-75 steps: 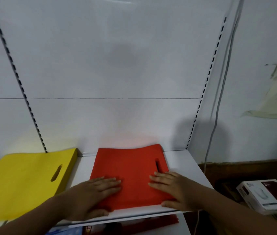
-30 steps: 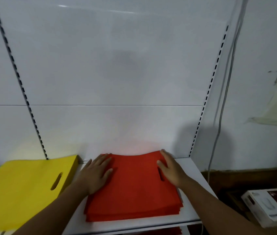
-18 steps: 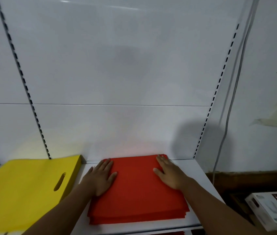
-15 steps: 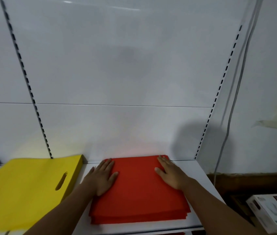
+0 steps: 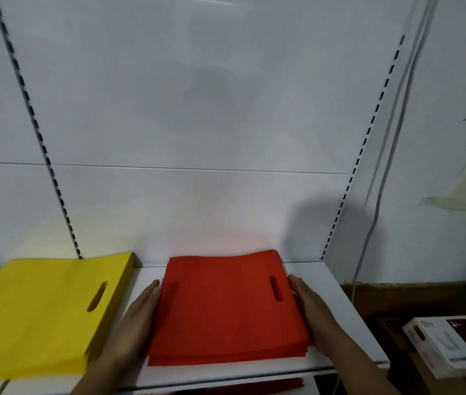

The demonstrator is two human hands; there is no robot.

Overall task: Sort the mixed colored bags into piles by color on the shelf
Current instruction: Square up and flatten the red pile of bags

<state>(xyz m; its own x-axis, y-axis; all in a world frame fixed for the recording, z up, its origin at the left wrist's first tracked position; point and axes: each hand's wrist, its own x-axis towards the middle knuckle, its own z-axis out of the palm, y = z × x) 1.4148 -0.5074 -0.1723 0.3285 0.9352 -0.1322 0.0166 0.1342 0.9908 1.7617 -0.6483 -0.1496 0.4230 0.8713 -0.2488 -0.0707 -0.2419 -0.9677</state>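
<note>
Red bags (image 5: 226,309) lie stacked on the white shelf (image 5: 331,292), just right of the yellow pile (image 5: 35,315). The left hand (image 5: 137,317) and right hand (image 5: 311,309) rest against the stack's side edges, each grip flat with straight fingers, clasping nothing.

On the shelf (image 5: 337,292), the right stack of bags (image 5: 220,312) lies near the right end, reaching the back edge. The left stack of bags (image 5: 35,315) lies apart beside it. The left hand (image 5: 137,317) and right hand (image 5: 311,309) lie against the right stack's two side edges. A box (image 5: 454,346) sits lower, past the shelf's right end.
</note>
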